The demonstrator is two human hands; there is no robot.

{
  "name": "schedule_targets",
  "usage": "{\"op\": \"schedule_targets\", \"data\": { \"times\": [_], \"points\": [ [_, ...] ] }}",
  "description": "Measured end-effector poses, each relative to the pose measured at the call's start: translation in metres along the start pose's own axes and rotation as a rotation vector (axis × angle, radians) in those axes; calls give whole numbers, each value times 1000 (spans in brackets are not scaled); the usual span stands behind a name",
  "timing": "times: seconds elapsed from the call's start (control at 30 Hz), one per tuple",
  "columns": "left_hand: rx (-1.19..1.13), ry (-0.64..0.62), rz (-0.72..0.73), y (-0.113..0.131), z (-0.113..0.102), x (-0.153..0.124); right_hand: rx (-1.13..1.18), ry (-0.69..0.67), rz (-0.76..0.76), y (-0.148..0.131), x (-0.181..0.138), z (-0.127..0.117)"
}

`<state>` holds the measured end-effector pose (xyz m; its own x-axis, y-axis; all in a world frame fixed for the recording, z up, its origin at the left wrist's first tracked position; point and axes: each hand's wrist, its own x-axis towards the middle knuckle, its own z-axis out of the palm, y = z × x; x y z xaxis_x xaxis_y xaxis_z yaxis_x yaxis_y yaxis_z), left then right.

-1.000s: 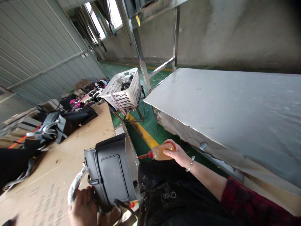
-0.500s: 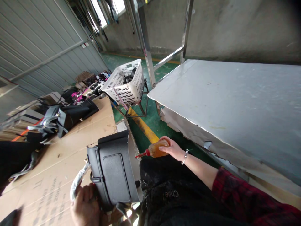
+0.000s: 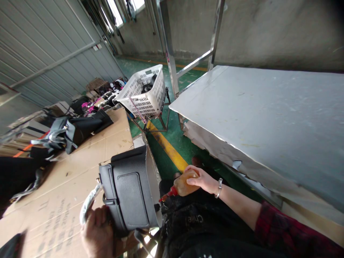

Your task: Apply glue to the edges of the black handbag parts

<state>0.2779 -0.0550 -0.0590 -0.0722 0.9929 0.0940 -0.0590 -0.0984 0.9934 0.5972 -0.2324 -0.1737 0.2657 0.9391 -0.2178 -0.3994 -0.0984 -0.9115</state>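
A black handbag lies at the edge of the cardboard-covered table, its pale-lined open edge turned toward my lap. My left hand is closed on the handbag, beside the handle wrapped in clear plastic; its fingertips are partly hidden. In my right hand is a squeeze bottle of amber liquid, tilted with its red nozzle pointing down and left. The nozzle tip is close by the lower part of the open edge; whether it touches, I cannot tell.
More black bags with plastic-wrapped parts lie along the far left of the cardboard. Ahead, a white plastic basket stands on a metal stand. A grey-topped table fills the right side, with green floor between.
My right hand has moved the squeeze bottle down and slightly right, so its nozzle sits lower along the handbag's open edge. My left hand and the handbag have hardly moved.
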Motion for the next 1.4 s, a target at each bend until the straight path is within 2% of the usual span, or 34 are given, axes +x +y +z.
{"op": "schedule_targets", "data": {
  "times": [0.2, 0.4, 0.5, 0.63, 0.83, 0.97, 1.07, 1.23, 1.4],
  "points": [
    [29, -16, 24, 0, 0, 0, -90, 150, -90, -1, 8, -2],
    [-13, 22, -6, 3, 3, -2, -80, 225, -136, -2, 27, 0],
    [-84, 64, -56, 1, 2, -1, -55, 211, -126, -3, 32, 2],
    [-47, 12, -16, -2, -2, -2, -52, 190, -116, -1, 30, 1],
    [-6, -5, 35, -4, -3, -1, -13, 76, -42, 6, 5, -2],
    [-81, 50, -29, -1, 4, 0, 28, 23, 1, 8, -9, 2],
    [-113, 89, -66, 2, 8, -2, 18, 91, -16, 6, -8, 2],
    [-131, 62, -63, 2, 6, -3, 97, 266, -64, 0, 11, 1],
    [-126, 58, -50, -1, 1, -1, 165, 275, -66, -3, 30, 6]
  ]
}}
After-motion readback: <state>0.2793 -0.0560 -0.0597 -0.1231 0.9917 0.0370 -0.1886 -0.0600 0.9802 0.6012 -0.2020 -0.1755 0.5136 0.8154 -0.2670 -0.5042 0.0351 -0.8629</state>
